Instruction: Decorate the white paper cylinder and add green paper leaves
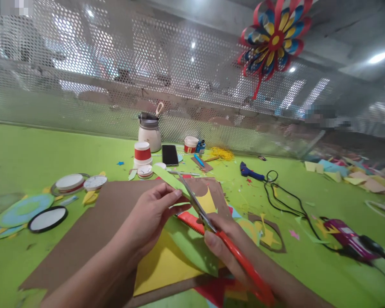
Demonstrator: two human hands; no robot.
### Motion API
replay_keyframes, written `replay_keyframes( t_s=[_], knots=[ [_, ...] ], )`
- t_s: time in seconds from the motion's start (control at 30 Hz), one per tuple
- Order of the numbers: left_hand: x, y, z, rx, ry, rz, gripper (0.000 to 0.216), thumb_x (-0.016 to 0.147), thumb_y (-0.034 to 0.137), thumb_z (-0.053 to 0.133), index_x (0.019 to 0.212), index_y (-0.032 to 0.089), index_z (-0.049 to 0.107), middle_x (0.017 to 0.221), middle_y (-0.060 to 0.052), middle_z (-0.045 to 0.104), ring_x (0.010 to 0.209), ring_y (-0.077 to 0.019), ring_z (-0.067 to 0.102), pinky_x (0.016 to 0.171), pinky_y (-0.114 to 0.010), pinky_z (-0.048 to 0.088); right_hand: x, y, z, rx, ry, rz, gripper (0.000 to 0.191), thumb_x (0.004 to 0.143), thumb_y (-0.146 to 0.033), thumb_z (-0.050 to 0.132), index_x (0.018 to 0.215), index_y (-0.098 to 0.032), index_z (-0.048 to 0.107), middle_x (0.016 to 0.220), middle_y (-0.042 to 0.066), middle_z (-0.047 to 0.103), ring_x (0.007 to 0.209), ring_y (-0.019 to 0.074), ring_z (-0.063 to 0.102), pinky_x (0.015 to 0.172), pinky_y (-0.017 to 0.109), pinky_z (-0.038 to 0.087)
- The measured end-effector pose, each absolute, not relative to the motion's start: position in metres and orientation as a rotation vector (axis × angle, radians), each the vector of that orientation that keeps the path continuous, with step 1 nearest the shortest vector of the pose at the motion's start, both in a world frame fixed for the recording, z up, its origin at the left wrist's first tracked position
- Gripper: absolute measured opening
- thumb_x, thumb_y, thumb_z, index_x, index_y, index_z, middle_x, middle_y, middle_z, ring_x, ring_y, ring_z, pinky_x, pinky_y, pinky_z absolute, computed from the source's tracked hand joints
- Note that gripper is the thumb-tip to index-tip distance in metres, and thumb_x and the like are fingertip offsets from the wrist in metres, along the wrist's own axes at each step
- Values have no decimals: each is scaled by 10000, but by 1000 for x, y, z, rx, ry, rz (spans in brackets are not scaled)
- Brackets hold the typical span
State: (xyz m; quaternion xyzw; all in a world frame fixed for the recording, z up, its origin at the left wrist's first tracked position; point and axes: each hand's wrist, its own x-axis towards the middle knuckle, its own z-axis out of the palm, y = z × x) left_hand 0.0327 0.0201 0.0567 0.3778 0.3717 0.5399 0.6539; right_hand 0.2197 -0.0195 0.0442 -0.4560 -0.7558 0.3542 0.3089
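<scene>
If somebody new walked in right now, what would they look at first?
Probably the big red, blue and yellow looped flower decoration, high up at the upper right. Next might come the long metal scissors with red handles in the right hand, near the middle, with their blades at a light-green paper strip that the left hand holds. The bright green tabletop underneath is eye-catching too.

Worktop: bright green. Scissors: red handles, silver-grey blades. Paper strip: light green. Paper sheet, toward worktop's near edge: plain yellow. Cardboard: plain brown. Layered disc, toward left edge: pale blue, greenish ring. Jug, toward far edge: off-white, grey lid. Phone: black. Glue gun: dark blue. Screen along far edge: grey, round-hole pattern. Hanging flower: red, blue, yellow petal loops.
</scene>
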Motion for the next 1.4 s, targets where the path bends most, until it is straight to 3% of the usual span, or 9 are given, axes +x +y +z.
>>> replay_keyframes(
  t_s=[0.57,1.0,1.4],
  knots=[
    [32,19,56,808,835,1217,141,809,259,640,724,147,622,838,-68,684,790,-183,637,739,-311,517,218,-19,44,-1227,-1998,967,477,870,-593,420,983,-156,575,683,-8,455,608,133,413,537,263,329],
    [37,17,57,940,880,1277,194,823,272,620,679,154,564,709,-17,614,726,-159,585,746,-318,509,220,-21,45,-1130,-1985,1034,459,879,-546,456,1086,-158,587,703,10,459,642,145,405,564,276,310],
    [35,18,55,928,828,1237,137,846,269,594,787,145,593,821,-49,671,784,-187,628,765,-346,513,218,-22,46,-1229,-1956,1053,519,863,-630,404,981,-155,579,690,0,433,614,130,390,542,264,295]
  ],
)
